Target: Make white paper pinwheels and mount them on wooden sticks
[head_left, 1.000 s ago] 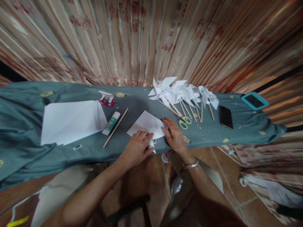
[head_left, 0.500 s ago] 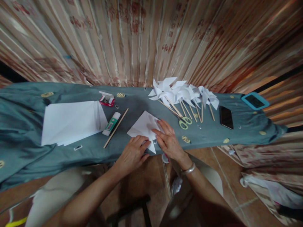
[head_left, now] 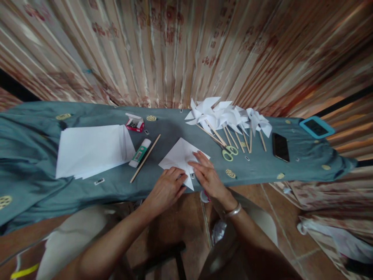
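Observation:
A white square of paper [head_left: 180,153] with cuts and creases lies on the cloth in front of me, one pointed flap reaching the near edge. My left hand [head_left: 166,187] holds its near left side, fingers bent over the paper and the thumb close to them. On the right part of the paper rests my right hand [head_left: 212,179], its fingers stretched out and apart. To the left are a wooden stick [head_left: 145,158] and a glue stick [head_left: 140,153]. The paper's underside and the parts beneath my fingers are hidden.
A stack of white paper [head_left: 90,149] lies at the left, near a small open red box [head_left: 135,123]. White paper pinwheels [head_left: 204,112] on sticks lie at the back right, with green-handled scissors [head_left: 229,153], a phone [head_left: 281,147] and a blue-framed device [head_left: 317,127] farther right.
The whole view has shifted slightly, so everything appears a little farther right. Both hands keep almost the same places on the paper.

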`<control>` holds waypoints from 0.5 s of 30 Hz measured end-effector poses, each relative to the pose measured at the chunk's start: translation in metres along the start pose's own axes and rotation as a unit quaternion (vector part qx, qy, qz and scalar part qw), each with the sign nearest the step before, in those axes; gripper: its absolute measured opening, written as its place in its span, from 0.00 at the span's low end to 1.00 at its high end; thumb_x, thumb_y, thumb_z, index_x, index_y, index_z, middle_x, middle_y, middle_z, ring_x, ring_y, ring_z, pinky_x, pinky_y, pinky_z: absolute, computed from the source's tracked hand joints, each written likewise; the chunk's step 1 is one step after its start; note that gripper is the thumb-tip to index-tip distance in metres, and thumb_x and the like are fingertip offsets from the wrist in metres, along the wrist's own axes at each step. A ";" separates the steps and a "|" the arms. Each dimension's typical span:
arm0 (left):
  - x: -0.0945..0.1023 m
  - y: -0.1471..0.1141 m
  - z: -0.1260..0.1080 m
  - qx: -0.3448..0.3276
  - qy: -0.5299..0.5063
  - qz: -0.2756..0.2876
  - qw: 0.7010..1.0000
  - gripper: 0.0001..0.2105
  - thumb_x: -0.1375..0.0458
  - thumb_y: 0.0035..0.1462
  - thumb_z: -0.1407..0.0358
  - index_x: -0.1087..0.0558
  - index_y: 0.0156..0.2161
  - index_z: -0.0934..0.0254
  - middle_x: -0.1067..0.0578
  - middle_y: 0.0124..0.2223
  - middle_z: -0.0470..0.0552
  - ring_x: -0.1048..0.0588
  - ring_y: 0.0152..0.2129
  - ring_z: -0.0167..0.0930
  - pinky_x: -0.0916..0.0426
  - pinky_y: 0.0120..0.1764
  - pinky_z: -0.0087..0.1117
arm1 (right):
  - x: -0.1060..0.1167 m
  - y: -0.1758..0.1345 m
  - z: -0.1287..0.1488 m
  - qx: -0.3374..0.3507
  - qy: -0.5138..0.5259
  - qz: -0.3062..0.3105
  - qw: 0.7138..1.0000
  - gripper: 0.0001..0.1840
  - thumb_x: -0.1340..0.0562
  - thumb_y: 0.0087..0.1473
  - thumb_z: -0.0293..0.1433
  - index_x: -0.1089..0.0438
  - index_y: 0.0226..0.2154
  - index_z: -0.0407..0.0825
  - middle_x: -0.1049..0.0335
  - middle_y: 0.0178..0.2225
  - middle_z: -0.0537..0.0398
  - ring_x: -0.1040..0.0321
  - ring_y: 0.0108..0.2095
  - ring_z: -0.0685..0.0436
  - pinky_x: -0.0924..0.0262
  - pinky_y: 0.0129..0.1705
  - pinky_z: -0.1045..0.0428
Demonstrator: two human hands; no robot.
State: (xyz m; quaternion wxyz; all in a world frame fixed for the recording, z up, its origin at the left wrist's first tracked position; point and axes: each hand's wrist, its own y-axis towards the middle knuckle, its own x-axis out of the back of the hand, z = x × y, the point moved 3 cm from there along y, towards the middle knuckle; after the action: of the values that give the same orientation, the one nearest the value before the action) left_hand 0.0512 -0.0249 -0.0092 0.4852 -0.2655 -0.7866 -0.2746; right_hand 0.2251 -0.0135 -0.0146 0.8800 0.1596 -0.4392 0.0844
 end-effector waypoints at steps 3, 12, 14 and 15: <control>0.001 0.001 0.001 -0.005 0.003 -0.004 1.000 0.08 0.43 0.60 0.69 0.28 0.45 0.67 0.26 0.46 0.56 0.30 0.43 0.40 0.33 0.45 0.41 | 0.010 0.010 -0.017 -0.032 0.056 -0.047 0.997 0.23 0.53 0.66 0.37 0.35 0.58 0.52 0.42 0.64 0.47 0.47 0.65 0.41 0.49 0.65 0.39; 0.003 -0.002 0.001 -0.016 0.004 -0.025 1.000 0.12 0.40 0.57 0.68 0.28 0.47 0.67 0.26 0.48 0.58 0.30 0.44 0.40 0.34 0.45 0.42 | 0.014 0.027 -0.025 -0.047 -0.047 -0.086 0.994 0.23 0.50 0.64 0.36 0.33 0.55 0.44 0.34 0.58 0.38 0.38 0.60 0.36 0.44 0.63 0.39; 0.007 -0.005 0.004 -0.012 0.010 -0.027 1.000 0.11 0.42 0.59 0.69 0.27 0.47 0.66 0.26 0.48 0.57 0.30 0.44 0.40 0.34 0.44 0.42 | 0.019 0.021 -0.028 -0.062 -0.020 -0.098 0.993 0.21 0.48 0.63 0.37 0.30 0.53 0.47 0.29 0.54 0.42 0.33 0.56 0.37 0.41 0.61 0.40; 0.009 -0.007 0.006 -0.008 0.013 -0.028 0.999 0.10 0.43 0.59 0.70 0.26 0.46 0.66 0.26 0.48 0.57 0.30 0.44 0.40 0.33 0.43 0.42 | 0.021 0.017 -0.030 -0.072 0.003 -0.101 0.992 0.20 0.47 0.62 0.37 0.29 0.52 0.49 0.27 0.52 0.44 0.31 0.54 0.38 0.39 0.59 0.41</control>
State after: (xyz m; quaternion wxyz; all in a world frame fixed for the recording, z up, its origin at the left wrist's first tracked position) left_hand 0.0391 -0.0240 -0.0047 0.4853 -0.2437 -0.7849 -0.2982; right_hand 0.2550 0.0136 -0.0105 0.8945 0.1389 -0.4232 -0.0368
